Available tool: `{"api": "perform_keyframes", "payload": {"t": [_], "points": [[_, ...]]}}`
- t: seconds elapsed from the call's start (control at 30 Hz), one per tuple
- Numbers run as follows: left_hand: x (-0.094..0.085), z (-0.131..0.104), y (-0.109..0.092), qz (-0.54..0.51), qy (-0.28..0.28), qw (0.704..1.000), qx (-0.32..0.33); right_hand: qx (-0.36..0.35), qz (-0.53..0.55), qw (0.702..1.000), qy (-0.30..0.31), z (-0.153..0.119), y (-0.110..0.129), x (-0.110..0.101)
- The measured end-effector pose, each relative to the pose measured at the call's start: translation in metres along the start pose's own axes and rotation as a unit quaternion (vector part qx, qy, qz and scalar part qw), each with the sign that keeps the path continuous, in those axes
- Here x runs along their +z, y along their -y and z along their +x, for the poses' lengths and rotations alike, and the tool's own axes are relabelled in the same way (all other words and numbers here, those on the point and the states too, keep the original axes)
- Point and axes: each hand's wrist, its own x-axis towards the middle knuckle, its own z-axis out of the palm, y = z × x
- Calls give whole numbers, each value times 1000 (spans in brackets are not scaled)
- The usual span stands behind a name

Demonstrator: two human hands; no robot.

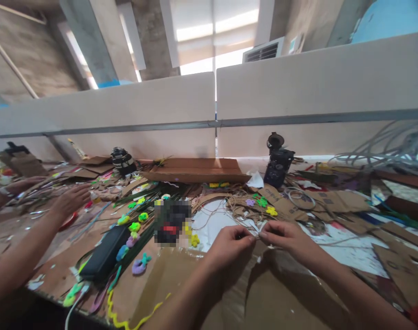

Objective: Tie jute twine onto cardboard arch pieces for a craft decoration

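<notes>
The thin pale strand (253, 226) is slender and light in colour; its fine detail is too small for me to resolve. It is located at the meeting fingertips of both hands, above the brown cardboard (167, 270) at the near edge of the work surface. Loops of brown twine (212, 208) lie just beyond; I cannot tell whether the strand joins them.

Left hand (237, 244): thumb and index finger are pressed together, pinching the strand; the other fingers are curled under and mostly hidden from me. Right hand (281, 234): thumb and index finger are likewise closed in a pinch on the strand, with the remaining fingers bent behind. The two sets of fingertips are nearly touching.

Pose: I see both forearms entering from the lower edge and converging, left forearm angled up to the right, right forearm angled up to the left. Both hands are held with knuckles upward.

Left of the left hand, a yellow flower piece (195, 240) lies near white paper (206, 224). Further left is a dark case (106, 253), with a co-worker's hand (71, 199) beyond it.
</notes>
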Motion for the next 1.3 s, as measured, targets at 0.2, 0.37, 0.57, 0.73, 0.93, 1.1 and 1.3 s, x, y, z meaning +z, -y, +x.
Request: {"api": "perform_keyframes", "payload": {"t": [0.2,0.37,0.57,0.73,0.93,1.1,1.3], "points": [[7,0,6,10,23,1000,-1,31,79,993,-81,-14,-24,-12],[8,-3,-1,-20,10,999,-28,14,137,983,-121,-17,-25,-18],[9,-6,-6,-28,-7,998,-49,-31,115,985,-126,-20,-22,-24],[9,-4,-6,0,-15,999,-46,-38,105,990,-86,-18,-30,-24],[1,1,-7,8,-22,1000,-11,-22,128,986,-100,-19,-25,-24],[0,-4,-11,-41,-74,996,17,-24,136,983,-120,-22,-19,-25],[-2,-6,-15,-4,-97,994,57,-17,151,980,-127,-20,-25,-24]]}}
